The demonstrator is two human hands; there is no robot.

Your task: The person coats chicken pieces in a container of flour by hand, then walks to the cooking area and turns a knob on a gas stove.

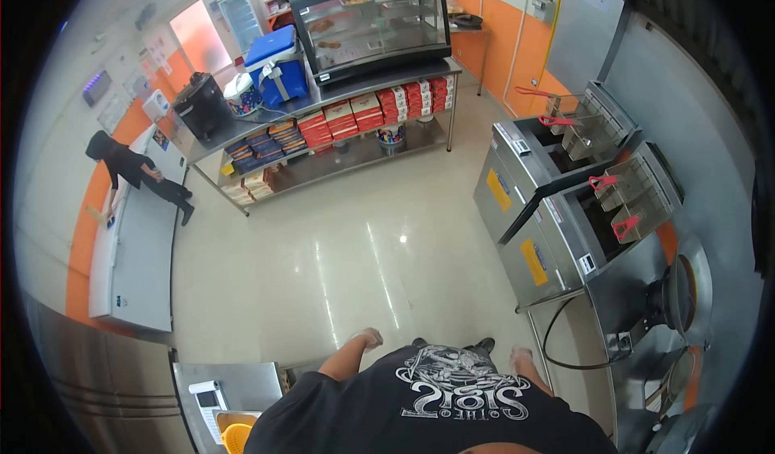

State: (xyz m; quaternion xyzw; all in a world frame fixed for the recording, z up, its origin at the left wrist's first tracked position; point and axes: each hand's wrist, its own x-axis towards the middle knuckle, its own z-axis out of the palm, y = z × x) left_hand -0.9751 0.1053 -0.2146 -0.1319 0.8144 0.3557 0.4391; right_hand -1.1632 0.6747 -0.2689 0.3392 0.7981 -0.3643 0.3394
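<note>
My left hand (370, 338), in a clear plastic glove, hangs beside my black T-shirt (476, 397) above the pale floor. Its fingers look loosely bent, with nothing visible in them. On the other side my right hand (521, 360), also in a clear glove, is lowered near the steel counter leg and a black hose (557, 361); it appears loosely open and holds nothing I can see. Nearest to my left hand is a steel counter (258, 381) bearing a white label printer or scale (208, 397) and a yellow basket (236, 436).
Two deep fryers (525, 248) with red-handled baskets (638, 212) stand right, a wok (690, 292) beyond. Ahead, a steel shelf table (339, 91) carries a glass food display (371, 26), a blue cooler (274, 62) and several boxes (339, 119). Another person (133, 163) stands by a white chest freezer (141, 252).
</note>
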